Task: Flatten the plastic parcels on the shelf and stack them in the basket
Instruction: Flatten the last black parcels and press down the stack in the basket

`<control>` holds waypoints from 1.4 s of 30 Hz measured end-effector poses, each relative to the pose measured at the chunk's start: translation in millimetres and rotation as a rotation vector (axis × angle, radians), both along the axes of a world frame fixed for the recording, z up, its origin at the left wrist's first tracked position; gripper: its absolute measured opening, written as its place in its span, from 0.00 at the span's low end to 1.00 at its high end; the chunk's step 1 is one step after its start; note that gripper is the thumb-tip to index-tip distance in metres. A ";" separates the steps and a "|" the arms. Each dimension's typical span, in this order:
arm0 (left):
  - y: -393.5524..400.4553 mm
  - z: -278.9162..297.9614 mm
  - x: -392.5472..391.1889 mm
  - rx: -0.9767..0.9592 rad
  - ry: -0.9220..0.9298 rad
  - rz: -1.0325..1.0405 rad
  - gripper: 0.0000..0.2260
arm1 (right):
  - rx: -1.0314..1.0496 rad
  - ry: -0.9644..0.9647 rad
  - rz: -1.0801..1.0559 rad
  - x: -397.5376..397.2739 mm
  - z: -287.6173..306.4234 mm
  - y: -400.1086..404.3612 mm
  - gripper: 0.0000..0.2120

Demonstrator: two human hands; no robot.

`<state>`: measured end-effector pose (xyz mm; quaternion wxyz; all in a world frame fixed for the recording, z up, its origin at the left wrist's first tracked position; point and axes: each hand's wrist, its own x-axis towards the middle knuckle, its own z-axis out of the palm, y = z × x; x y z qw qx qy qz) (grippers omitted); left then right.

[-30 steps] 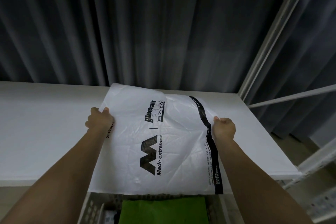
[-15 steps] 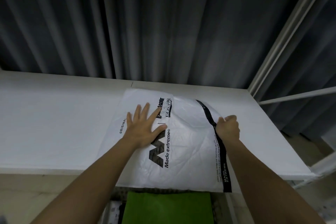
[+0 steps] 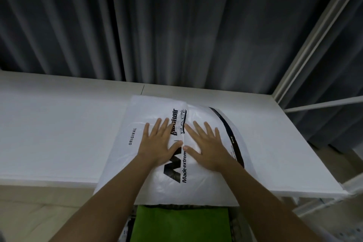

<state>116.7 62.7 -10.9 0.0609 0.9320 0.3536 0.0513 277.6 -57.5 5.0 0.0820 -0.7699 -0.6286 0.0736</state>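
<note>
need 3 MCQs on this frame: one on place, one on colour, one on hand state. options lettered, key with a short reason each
1. Where does the white plastic parcel with black print lie?
A. on the white shelf board, its near edge hanging over the front
B. inside a basket
C. on the floor

2. What colour is the flat item below the shelf's front edge?
A. red
B. green
C. blue

3. How are the hands?
A. both pinch the parcel's edges
B. one is out of view
C. both lie flat, fingers spread

Key: 1 A, the parcel's near edge passes the board's front. 2 B, it shows bright green. 3 C, the left hand and the right hand press palm down on the parcel.
</note>
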 end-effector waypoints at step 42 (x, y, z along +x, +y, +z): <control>50.8 184.7 -65.7 -0.450 -1.114 0.461 0.42 | 1.042 0.911 -0.630 36.8 189.9 -15.0 0.23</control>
